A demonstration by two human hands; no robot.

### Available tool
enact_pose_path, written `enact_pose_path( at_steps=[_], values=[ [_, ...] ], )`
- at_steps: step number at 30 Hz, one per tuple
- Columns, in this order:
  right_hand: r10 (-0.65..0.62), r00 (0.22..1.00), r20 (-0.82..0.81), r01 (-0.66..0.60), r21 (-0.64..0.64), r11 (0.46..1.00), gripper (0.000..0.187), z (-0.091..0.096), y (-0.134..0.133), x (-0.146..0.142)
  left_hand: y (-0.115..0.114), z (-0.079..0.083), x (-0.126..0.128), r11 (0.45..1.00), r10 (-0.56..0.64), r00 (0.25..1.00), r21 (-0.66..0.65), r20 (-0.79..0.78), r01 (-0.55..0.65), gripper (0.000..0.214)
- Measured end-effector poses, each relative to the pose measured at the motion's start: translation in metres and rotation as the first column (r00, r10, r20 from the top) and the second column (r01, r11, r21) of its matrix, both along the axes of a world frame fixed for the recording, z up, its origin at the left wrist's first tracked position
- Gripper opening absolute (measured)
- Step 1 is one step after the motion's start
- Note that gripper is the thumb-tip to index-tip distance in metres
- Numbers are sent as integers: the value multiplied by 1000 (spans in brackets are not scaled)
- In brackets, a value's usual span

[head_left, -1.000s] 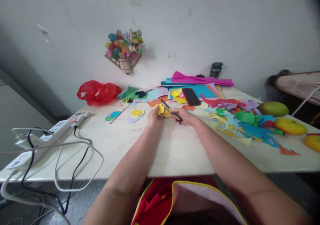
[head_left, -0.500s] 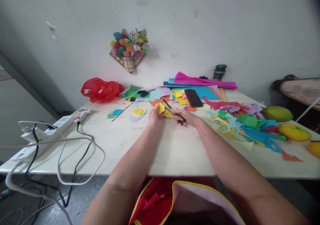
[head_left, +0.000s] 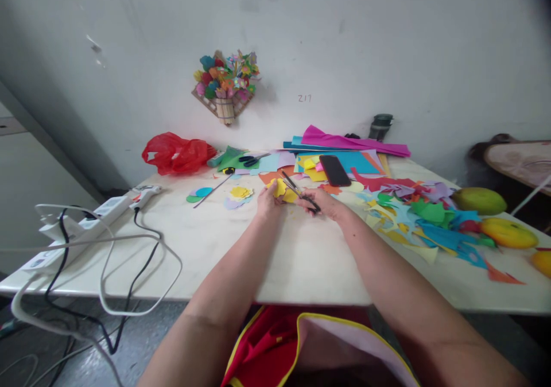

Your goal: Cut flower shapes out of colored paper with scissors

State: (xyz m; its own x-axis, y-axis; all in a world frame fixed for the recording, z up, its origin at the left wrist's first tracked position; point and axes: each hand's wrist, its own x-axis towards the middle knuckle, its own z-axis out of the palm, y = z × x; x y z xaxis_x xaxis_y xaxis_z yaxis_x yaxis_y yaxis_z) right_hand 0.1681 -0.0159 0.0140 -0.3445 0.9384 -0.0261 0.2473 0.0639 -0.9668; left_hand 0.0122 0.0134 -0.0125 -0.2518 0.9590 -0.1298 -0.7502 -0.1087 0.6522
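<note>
My left hand (head_left: 269, 200) pinches a piece of yellow paper (head_left: 279, 188) with a scalloped edge, above the middle of the table. Closed around the handles of a pair of scissors (head_left: 310, 203), my right hand (head_left: 323, 201) is just to the right of it. The scissor blades are parted and point up and left, at the paper's right edge. To the left of my hands lies a small stack of yellow scalloped paper pieces (head_left: 241, 193), with pale purple and blue pieces (head_left: 235, 204) partly under it.
A phone (head_left: 334, 171) lies on coloured sheets behind my right hand. Paper scraps (head_left: 430, 212) and mangoes (head_left: 508, 232) spread over the right side. At left are a power strip (head_left: 107, 210) with loose cables, a red plastic bag (head_left: 176, 154) and other scissors (head_left: 253, 159).
The scissor blades have shifted slightly and now lie closer against the yellow paper's right edge. The paper has turned a little in my left hand. The whole view has moved slightly.
</note>
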Motion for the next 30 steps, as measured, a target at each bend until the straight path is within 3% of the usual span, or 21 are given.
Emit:
enact_pose_path(
  at_steps=[4,8,16,22,26,30],
  values=[
    [-39,996,-82,41,25,999,30,-4,5,1,-3,2,-1,1000,-9,997,-15,-75,8,14],
    [-132,970,-202,141,30,990,40,-8,10,-2,-7,3,0,994,-106,985,8,-132,109,12],
    [-223,897,-383,259,46,965,39,-10,10,-18,-10,3,8,960,-266,943,36,-198,278,20],
    [-280,873,-399,341,90,936,39,-10,16,-17,-10,4,5,958,-270,931,28,-245,285,21],
    [-282,882,-377,355,138,925,38,-10,19,-11,-12,6,-2,945,-304,887,5,-349,326,31],
    [-277,892,-357,348,152,925,41,-7,17,-10,-13,7,-8,913,-374,820,-15,-433,409,27]
  ],
)
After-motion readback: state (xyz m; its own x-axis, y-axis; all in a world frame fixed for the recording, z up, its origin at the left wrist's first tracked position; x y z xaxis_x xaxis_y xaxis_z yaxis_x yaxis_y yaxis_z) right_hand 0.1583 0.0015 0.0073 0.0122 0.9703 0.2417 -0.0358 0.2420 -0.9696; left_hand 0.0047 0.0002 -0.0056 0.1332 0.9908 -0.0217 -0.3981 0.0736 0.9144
